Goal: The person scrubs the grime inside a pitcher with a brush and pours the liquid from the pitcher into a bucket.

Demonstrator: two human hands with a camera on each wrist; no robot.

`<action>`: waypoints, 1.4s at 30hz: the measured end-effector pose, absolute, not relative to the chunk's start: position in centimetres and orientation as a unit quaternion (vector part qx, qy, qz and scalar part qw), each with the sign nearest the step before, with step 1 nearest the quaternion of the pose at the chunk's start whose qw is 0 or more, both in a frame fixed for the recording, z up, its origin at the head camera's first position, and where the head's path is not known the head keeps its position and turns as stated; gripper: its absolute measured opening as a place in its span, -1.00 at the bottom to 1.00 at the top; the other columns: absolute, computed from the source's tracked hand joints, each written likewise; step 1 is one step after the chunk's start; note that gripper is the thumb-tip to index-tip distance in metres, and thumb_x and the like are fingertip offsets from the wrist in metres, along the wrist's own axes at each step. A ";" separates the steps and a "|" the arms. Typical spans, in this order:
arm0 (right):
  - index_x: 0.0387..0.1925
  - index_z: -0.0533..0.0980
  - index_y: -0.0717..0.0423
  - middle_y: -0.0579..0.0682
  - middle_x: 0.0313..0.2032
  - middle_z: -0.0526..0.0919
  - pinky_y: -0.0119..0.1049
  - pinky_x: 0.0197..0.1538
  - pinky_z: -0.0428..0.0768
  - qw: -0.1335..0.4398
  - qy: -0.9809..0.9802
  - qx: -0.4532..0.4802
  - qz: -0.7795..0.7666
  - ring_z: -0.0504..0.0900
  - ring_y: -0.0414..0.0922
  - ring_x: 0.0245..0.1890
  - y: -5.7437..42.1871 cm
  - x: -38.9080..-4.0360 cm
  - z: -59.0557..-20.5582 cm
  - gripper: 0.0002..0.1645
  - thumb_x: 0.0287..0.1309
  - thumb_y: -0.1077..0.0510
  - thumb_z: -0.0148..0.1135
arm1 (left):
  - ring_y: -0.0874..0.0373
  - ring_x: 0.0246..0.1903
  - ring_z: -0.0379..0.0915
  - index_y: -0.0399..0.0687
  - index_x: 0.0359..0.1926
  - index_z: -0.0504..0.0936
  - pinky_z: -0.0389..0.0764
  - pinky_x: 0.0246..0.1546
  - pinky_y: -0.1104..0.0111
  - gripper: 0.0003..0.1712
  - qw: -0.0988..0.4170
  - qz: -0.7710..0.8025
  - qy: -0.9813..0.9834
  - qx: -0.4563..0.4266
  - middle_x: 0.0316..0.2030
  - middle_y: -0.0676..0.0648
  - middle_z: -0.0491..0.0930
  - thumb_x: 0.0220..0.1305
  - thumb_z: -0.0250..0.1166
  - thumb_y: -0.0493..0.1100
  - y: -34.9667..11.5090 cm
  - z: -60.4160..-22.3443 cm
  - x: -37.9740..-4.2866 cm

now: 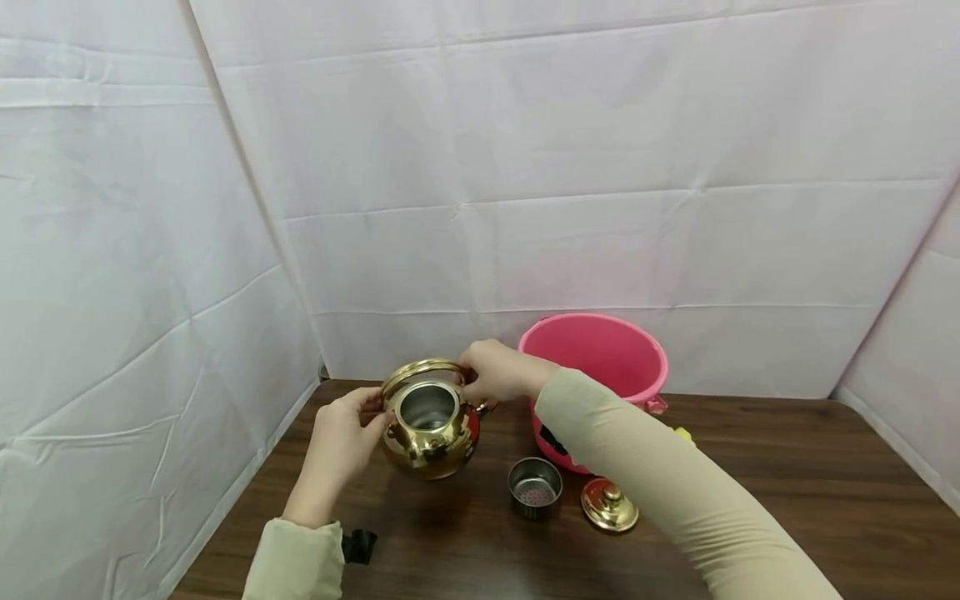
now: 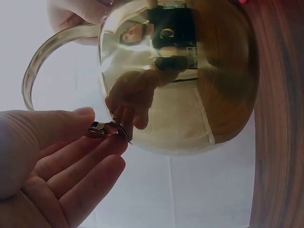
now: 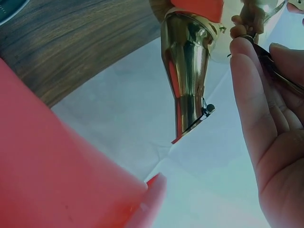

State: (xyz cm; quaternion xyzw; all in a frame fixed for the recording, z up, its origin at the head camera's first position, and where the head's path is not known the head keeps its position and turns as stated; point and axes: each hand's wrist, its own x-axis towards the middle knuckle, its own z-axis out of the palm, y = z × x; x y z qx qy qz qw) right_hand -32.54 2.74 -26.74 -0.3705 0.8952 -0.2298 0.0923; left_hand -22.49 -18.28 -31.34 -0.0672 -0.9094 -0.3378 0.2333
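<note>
A shiny gold teapot point(image 1: 429, 457) is held up above the table, its round mouth uncovered and tipped toward the head camera. My left hand point(image 1: 341, 437) pinches one end of its arched handle point(image 2: 35, 71), close to where it joins the body. At the handle's other end, my right hand point(image 1: 504, 371) grips near the joint. The gold spout point(image 3: 186, 71) shows in the right wrist view, beside the right hand. Below on the table stand a round metal strainer basket point(image 1: 535, 492) with a perforated bottom and a gold knobbed lid point(image 1: 611, 505).
A pink bucket point(image 1: 592, 354) stands right of the teapot, partly behind the right forearm. Something yellow point(image 1: 684, 434) peeks out past that sleeve. A small black object point(image 1: 360, 546) lies by the left cuff. White cloth walls point(image 1: 480, 208) border the dark wooden table point(image 1: 787, 467).
</note>
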 end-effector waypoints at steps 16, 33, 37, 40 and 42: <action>-0.55 0.52 0.06 -0.21 -0.68 0.45 -0.51 -0.54 0.43 0.042 0.903 -0.392 -0.172 0.40 -0.33 -0.67 3.9 -32.3 -25.3 -0.89 0.03 0.28 0.20 | -0.02 -0.23 0.66 -0.26 -0.11 0.63 0.67 -0.23 0.23 -0.75 0.218 -0.350 -0.907 -0.088 -0.23 -0.20 0.70 0.16 0.33 -0.29 -17.9 -30.5 -23.8; -0.45 0.57 0.12 -0.14 -0.59 0.59 -0.49 -0.48 0.48 0.018 0.904 -0.392 -0.172 0.45 -0.31 -0.60 5.5 -32.3 -23.2 -0.94 0.11 0.22 0.25 | -0.01 -0.22 0.67 -0.23 -0.12 0.63 0.67 -0.21 0.21 -0.78 0.224 -0.348 -0.902 -0.122 -0.23 -0.18 0.70 0.20 0.29 -0.27 -17.0 -28.9 -25.2; -0.44 0.56 0.11 -0.13 -0.58 0.58 -0.48 -0.45 0.46 0.012 0.903 -0.396 -0.168 0.45 -0.31 -0.57 6.3 -32.3 -23.0 -0.95 0.11 0.24 0.22 | -0.01 -0.22 0.67 -0.24 -0.11 0.63 0.67 -0.22 0.22 -0.77 0.221 -0.355 -0.898 -0.135 -0.23 -0.18 0.70 0.21 0.29 -0.27 -16.6 -28.8 -25.5; -0.42 0.57 0.11 -0.13 -0.57 0.58 -0.48 -0.44 0.46 0.011 0.908 -0.383 -0.171 0.45 -0.30 -0.55 7.0 -32.2 -22.7 -0.96 0.12 0.25 0.21 | -0.02 -0.21 0.67 -0.24 -0.11 0.63 0.67 -0.22 0.22 -0.78 0.226 -0.352 -0.896 -0.149 -0.23 -0.18 0.70 0.23 0.27 -0.27 -16.2 -28.6 -25.8; -0.40 0.57 0.12 -0.12 -0.56 0.60 -0.48 -0.44 0.47 0.013 0.912 -0.371 -0.173 0.46 -0.29 -0.55 7.5 -32.0 -22.4 -0.96 0.12 0.24 0.21 | -0.02 -0.21 0.66 -0.23 -0.10 0.63 0.67 -0.22 0.21 -0.78 0.227 -0.349 -0.896 -0.156 -0.22 -0.18 0.70 0.23 0.27 -0.26 -15.8 -28.3 -26.0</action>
